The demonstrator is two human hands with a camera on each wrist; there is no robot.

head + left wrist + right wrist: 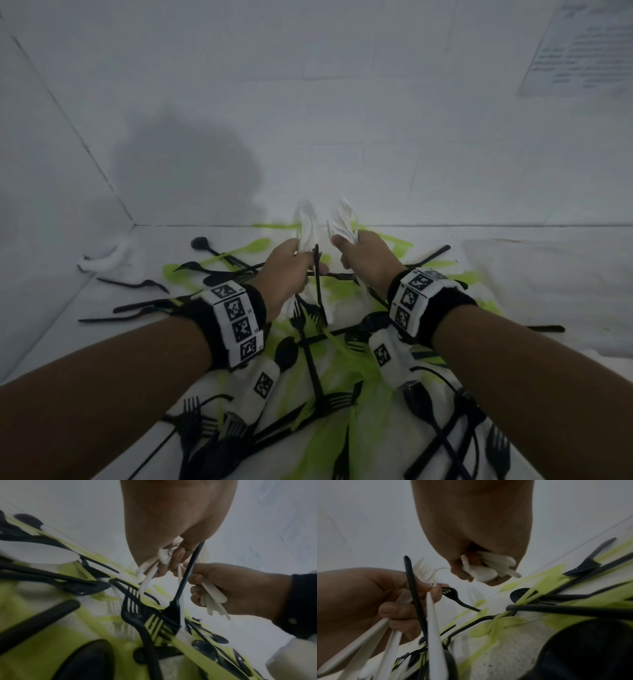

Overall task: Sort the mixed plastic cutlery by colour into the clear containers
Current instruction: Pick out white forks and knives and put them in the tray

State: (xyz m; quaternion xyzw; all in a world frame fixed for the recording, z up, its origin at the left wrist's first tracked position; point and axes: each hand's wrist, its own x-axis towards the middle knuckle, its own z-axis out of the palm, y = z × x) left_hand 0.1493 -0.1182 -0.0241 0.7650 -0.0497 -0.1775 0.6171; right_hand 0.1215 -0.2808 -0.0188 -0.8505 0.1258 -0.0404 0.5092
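Observation:
Both hands are raised over a heap of black cutlery (308,346) and lime-green cutlery (342,442) on the white table. My left hand (291,267) grips a bundle of white cutlery (307,222) with the heads pointing up. It also holds a black fork (318,284) that hangs tines down. My right hand (363,257) grips a second white bundle (342,219). In the left wrist view, the left fingers (178,555) curl round white handles and the black fork (185,580). In the right wrist view, the right fist (471,527) encloses white handles (489,568).
A faint clear container (548,291) lies at the table's right side. Loose black spoons (202,245) and knives lie to the left. A white blurred lump (102,257) sits in the back left corner. White walls close the table behind and on the left, with a printed sheet (582,51) on the back wall.

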